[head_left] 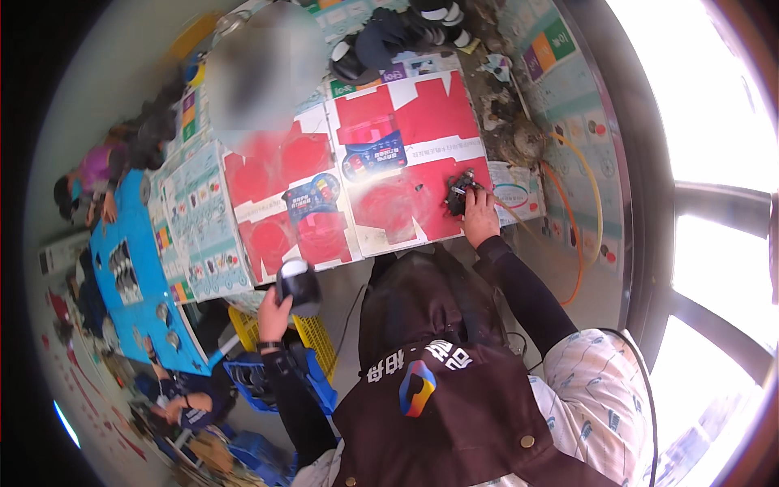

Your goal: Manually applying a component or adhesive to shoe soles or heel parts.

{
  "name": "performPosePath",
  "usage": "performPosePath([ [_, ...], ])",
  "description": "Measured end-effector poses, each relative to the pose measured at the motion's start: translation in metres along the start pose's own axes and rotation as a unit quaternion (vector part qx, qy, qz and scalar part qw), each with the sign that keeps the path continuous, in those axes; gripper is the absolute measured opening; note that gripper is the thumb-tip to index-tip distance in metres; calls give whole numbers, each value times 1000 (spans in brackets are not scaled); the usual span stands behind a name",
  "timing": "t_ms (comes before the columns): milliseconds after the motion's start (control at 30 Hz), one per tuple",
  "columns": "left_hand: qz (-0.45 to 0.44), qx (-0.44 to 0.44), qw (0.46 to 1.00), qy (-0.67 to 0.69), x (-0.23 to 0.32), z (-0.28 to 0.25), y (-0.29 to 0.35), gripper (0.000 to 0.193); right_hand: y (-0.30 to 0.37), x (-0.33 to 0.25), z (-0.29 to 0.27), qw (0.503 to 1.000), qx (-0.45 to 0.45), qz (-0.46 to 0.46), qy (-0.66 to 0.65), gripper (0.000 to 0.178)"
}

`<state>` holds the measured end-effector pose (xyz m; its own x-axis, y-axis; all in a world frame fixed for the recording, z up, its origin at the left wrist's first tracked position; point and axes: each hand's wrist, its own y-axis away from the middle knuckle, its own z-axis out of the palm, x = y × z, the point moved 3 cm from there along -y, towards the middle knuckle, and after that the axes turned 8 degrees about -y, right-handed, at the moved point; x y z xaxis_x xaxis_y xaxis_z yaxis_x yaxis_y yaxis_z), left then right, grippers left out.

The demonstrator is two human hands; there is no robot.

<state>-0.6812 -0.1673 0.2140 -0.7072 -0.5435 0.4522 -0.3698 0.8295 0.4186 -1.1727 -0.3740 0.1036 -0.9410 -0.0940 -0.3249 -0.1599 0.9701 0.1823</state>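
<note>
My left hand [274, 316] is closed on the side of a glossy black rounded piece [299, 292] with a white patch on top. It holds the piece off the table's near edge, above a yellow crate. My right hand [482, 219] rests at the right end of the cardboard-covered table, its fingers closed over a small, lumpy black thing [460, 191]. A thin tan hose [513, 214] runs close beside that hand; whether it joins the black thing I cannot tell. Red printed cardboard [388, 213] lies under the right hand, with grey smudges on it.
Black-and-white rounded pieces [349, 61] are heaped at the table's far side. Orange hose [574, 235] and yellow hose [599, 203] hang at the right. A yellow crate [320, 341] and a blue crate [324, 393] stand at lower left. Other people sit around a blue table [146, 312].
</note>
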Motion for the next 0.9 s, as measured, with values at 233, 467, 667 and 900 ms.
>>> performPosePath([
  [233, -82, 105, 991, -8, -6, 28, 77, 27, -11, 9, -6, 995, -104, -2, -12, 65],
  [467, 39, 70, 997, 4, 141, 139, -44, 33, -5, 24, -47, 952, -33, 19, -304, 36],
  [667, 45, 13, 999, -17, 190, 198, -106, 28, 5, -4, -71, 800, -180, 101, -564, 30],
  [900, 78, 3, 997, -6, 175, 191, -118, 31, 10, -73, -86, 883, -224, 28, -411, 36],
])
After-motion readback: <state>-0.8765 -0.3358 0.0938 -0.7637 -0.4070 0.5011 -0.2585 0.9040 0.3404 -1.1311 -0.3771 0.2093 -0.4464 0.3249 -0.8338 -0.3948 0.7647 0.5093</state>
